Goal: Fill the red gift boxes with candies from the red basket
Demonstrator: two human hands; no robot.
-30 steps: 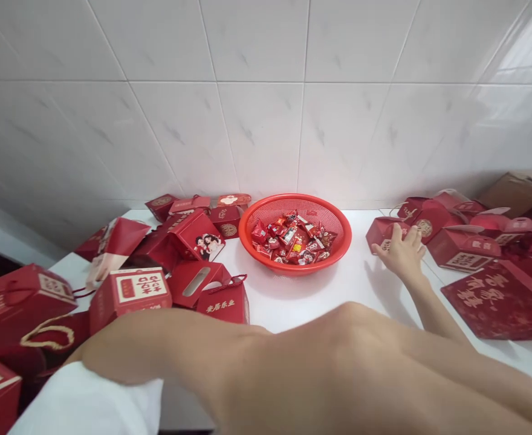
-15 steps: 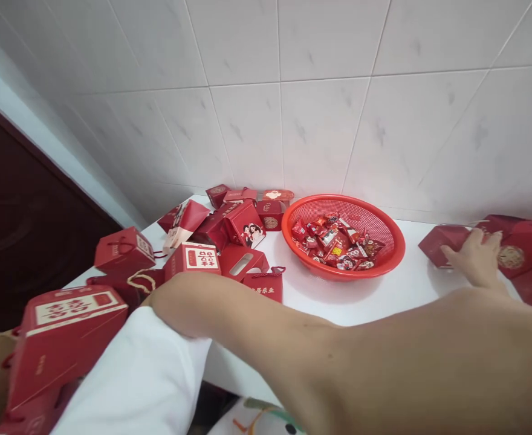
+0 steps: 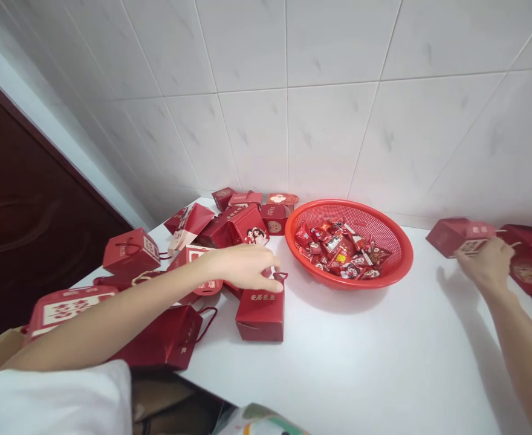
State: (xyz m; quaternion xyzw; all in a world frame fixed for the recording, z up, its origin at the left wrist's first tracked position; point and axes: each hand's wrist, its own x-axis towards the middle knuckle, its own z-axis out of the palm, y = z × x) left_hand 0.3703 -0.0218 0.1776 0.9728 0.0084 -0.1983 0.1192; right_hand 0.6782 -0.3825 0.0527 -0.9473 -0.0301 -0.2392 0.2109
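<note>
My left hand (image 3: 248, 269) reaches in from the left, its thumb and fingers closed on the dark red cord at the top of a red gift box (image 3: 260, 317) with gold characters. That box stands on the white table. At the far right, my right hand (image 3: 487, 263) grips another red gift box (image 3: 447, 235) by its near side, close to the wall; its fingertips are partly hidden. Between my hands sits a red plastic basket (image 3: 399, 266) holding many wrapped candies (image 3: 338, 248).
Several red gift boxes (image 3: 130, 251) are heaped on the left, some with cord handles. More red boxes (image 3: 531, 266) lie at the right edge. A tiled wall (image 3: 329, 139) rises behind the white table (image 3: 361, 362). A dark red door (image 3: 21, 199) stands at left.
My left arm, which stretched across the foreground, has drawn back left, and its hand now grips the cord. My right hand, spread over the right-hand box before, has closed on a box.
</note>
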